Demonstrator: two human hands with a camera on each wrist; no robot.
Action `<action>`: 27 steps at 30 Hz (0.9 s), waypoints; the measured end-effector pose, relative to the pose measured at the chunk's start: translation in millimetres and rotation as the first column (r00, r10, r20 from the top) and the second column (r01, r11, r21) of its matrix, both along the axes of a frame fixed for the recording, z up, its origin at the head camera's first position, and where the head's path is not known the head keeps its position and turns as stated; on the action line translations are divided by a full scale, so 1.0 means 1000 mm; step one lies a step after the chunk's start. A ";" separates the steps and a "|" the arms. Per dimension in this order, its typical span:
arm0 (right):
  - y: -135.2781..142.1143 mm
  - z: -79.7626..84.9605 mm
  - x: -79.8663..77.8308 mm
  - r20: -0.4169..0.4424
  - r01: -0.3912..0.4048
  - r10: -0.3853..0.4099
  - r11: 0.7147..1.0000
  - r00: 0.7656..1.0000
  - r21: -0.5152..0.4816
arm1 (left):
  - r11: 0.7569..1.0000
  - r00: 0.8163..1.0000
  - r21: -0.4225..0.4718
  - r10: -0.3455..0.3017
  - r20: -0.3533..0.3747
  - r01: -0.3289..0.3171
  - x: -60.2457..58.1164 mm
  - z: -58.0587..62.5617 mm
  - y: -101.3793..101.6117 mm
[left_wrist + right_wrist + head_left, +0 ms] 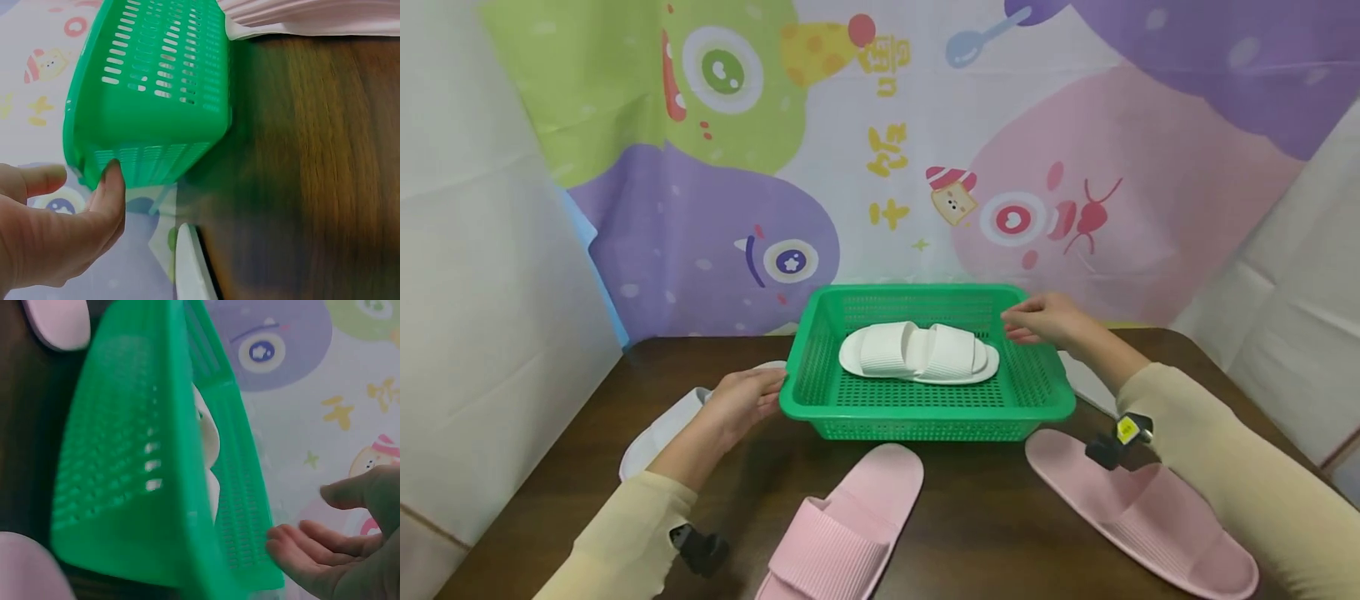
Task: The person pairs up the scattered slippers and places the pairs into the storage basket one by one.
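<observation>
A green plastic basket (925,412) stands at the back of the table, with a pair of white slippers (883,350) lying inside, one overlapping the other. At the basket's left end is my left hand (741,404), fingertips right at the rim. In the left wrist view its thumb and fingers (112,187) are spread apart beside the basket's end wall. My right hand (1041,321) is over the back right corner of the basket, fingers loosely extended. The right wrist view shows that hand (337,550) with thumb and fingers parted and nothing between them.
One pink slipper (831,550) lies in front of the basket, another pink slipper (1150,517) at the right under the right forearm. A white slipper (658,433) is partly behind the left arm; a white flat piece (1086,382) shows right of the basket. A cartoon-printed cloth (880,250) hangs behind.
</observation>
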State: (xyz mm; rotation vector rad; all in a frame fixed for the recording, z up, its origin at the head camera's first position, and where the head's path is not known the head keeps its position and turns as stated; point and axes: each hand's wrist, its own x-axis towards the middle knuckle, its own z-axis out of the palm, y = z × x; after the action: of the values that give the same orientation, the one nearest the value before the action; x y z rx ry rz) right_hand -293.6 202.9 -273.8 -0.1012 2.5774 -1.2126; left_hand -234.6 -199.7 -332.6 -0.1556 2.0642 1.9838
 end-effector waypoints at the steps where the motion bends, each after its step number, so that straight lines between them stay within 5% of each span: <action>1: 0.003 0.000 0.005 -0.022 0.009 -0.009 1.000 1.000 -0.022 | 1.000 1.000 -0.015 -0.006 -0.003 0.006 0.001 0.001 -0.001; 7: 0.020 -0.001 0.030 -0.089 0.011 -0.023 0.991 0.996 -0.130 | 0.994 1.000 -0.110 -0.016 -0.008 0.015 0.012 0.008 -0.005; 14: 0.046 -0.003 0.052 -0.158 0.005 -0.017 0.997 0.987 -0.081 | 0.973 0.999 -0.231 -0.009 -0.048 -0.003 0.034 0.006 -0.005; 22: 0.084 -0.017 0.077 -0.179 0.013 -0.004 0.999 0.984 0.052 | 0.905 0.995 -0.423 -0.081 -0.053 0.051 0.061 0.002 0.002; 27: 0.104 -0.031 0.090 -0.153 -0.011 0.032 0.990 0.988 0.137 | 0.830 0.990 -0.546 -0.139 0.004 0.118 0.079 -0.001 0.006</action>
State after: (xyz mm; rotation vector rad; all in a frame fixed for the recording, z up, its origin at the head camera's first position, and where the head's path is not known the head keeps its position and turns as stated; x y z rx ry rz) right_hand -203.4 306.6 -304.9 -0.2013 2.7769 -1.0559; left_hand -155.8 -193.9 -333.7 -0.0857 2.5380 1.2783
